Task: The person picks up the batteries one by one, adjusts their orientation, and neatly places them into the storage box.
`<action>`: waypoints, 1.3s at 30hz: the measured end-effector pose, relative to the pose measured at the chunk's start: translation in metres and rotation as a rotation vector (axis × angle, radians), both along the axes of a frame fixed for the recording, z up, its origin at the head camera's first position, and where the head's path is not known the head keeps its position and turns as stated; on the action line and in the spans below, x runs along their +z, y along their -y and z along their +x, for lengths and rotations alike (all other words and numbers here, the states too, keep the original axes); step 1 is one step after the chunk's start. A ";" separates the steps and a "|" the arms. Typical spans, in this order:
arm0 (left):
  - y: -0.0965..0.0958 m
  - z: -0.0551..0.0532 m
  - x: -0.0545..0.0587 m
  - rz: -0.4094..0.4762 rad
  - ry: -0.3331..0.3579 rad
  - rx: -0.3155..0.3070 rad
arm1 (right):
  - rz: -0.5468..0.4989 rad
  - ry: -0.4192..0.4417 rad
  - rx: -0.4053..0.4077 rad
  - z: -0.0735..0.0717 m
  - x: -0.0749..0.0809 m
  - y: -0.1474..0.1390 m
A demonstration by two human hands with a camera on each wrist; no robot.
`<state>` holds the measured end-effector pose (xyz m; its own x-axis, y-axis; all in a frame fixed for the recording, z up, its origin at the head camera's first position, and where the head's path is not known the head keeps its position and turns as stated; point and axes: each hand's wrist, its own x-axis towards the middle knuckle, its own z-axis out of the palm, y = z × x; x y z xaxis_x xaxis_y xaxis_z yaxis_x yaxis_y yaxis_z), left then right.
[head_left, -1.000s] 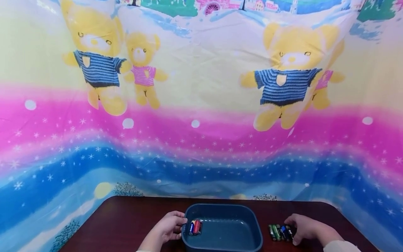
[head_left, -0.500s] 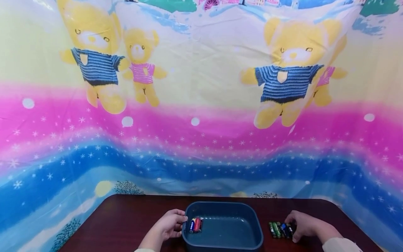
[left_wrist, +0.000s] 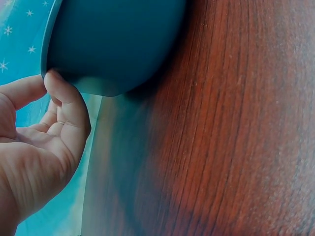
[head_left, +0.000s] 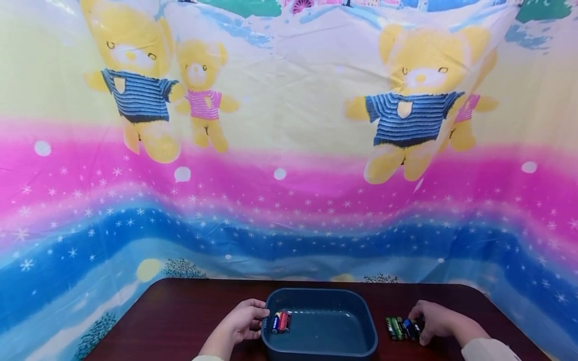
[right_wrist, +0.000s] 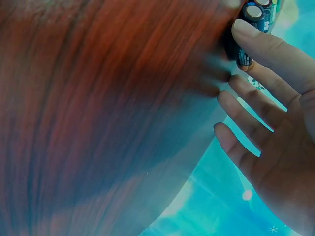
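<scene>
A dark blue-grey plastic box (head_left: 320, 292) stands on the table, with red and blue batteries (head_left: 281, 322) side by side at its left inner wall. My left hand (head_left: 241, 321) pinches the box's left rim between thumb and fingers; the left wrist view shows the thumb on the outer wall (left_wrist: 118, 44). To the right of the box lies a row of batteries (head_left: 394, 329), green ones at its left and dark ones at its right. My right hand (head_left: 438, 323) has thumb and index finger around a black battery (right_wrist: 244, 59) at the row's right end. Its other fingers are spread apart.
The dark red-brown wood-grain table (head_left: 180, 316) has rounded far corners. Behind and beside it hangs a colourful cloth (head_left: 289, 200) printed with bears and snowflakes. Beige sleeves (head_left: 489, 349) show at both wrists.
The head view has tilted down slightly, so everything sits a little higher in it. Both hands, the box and the batteries keep nearly the same places.
</scene>
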<state>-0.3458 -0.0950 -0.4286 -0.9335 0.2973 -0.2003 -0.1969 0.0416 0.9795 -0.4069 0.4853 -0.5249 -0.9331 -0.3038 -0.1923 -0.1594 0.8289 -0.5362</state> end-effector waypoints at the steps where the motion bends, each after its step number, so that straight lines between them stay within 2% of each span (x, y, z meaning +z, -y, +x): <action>1: 0.000 0.000 0.000 0.000 -0.002 -0.001 | 0.015 0.004 0.010 0.006 0.008 0.005; 3: 0.000 0.000 -0.001 0.000 -0.005 -0.004 | 0.040 -0.003 0.015 0.021 0.031 0.021; 5: 0.000 0.001 -0.001 0.001 -0.005 -0.005 | 0.013 -0.010 -0.025 0.042 0.059 0.045; 7: 0.000 0.000 -0.001 0.001 -0.006 -0.002 | -0.062 -0.011 -0.078 0.062 0.085 0.067; 9: 0.000 0.001 -0.001 0.004 -0.006 -0.001 | -0.200 -0.014 -0.150 0.081 0.103 0.087; 12: -0.001 0.001 0.000 0.007 -0.008 -0.004 | -0.328 -0.004 -0.201 0.096 0.118 0.102; 15: -0.001 0.002 0.000 0.010 -0.011 -0.010 | -0.399 0.031 -0.250 0.100 0.123 0.107; 19: -0.001 0.002 0.001 0.013 -0.011 -0.013 | -0.502 0.091 -0.256 0.099 0.124 0.107; 23: 0.000 0.001 0.001 0.016 -0.011 -0.012 | -0.601 0.147 -0.190 0.097 0.125 0.106; 27: 0.000 0.001 0.001 0.016 -0.012 -0.012 | -0.631 0.170 -0.162 0.097 0.125 0.106; 39: 0.000 0.001 0.000 0.014 -0.010 0.001 | -0.691 0.159 -0.134 0.096 0.127 0.112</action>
